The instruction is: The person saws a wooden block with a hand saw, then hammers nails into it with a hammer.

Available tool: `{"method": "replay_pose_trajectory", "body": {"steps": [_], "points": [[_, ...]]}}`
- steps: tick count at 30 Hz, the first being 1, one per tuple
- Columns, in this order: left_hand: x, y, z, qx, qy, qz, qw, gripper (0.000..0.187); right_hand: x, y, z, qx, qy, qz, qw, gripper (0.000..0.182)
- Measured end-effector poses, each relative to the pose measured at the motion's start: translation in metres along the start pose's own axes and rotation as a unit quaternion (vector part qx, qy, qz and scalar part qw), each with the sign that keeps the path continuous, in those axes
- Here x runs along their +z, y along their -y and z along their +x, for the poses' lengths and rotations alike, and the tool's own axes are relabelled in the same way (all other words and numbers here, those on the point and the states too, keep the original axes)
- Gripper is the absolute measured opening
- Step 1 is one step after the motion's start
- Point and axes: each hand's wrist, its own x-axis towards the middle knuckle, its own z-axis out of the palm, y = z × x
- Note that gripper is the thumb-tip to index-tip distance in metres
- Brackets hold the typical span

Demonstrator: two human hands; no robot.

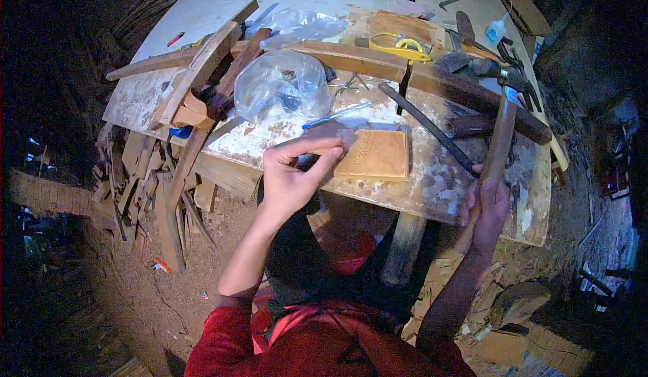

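Note:
My left hand [295,178] is closed in a pinch, thumb against index finger, at the left edge of a flat, light-brown square wooden piece [381,155]. Whatever sits between those fingertips, if anything, is too small to make out. A curved line of small marks runs along the left part of the square piece, which lies near the bench's front edge. On the right, my right hand [487,208] wraps round the wooden handle of a hammer [502,130]. The hammer's dark metal head points away from me, above the bench's right side.
Behind the square piece are a blue pen [335,116], a clear plastic bag [280,87] and a dark flat bar [426,128]. Long timbers [351,60] cross the workbench [236,144]. Farther back lie a yellow-framed tool [405,45] and a small glue bottle [495,31]. Wood scraps [169,208] stand at left.

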Motion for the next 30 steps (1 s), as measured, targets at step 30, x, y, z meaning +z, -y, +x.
{"method": "replay_pose_trajectory", "body": {"steps": [30], "points": [[0.005,0.01,0.017,0.116,0.033,0.087,0.989,0.009,0.001,-0.003,-0.001,0.002,0.004,-0.004,1.0,0.042]]}}
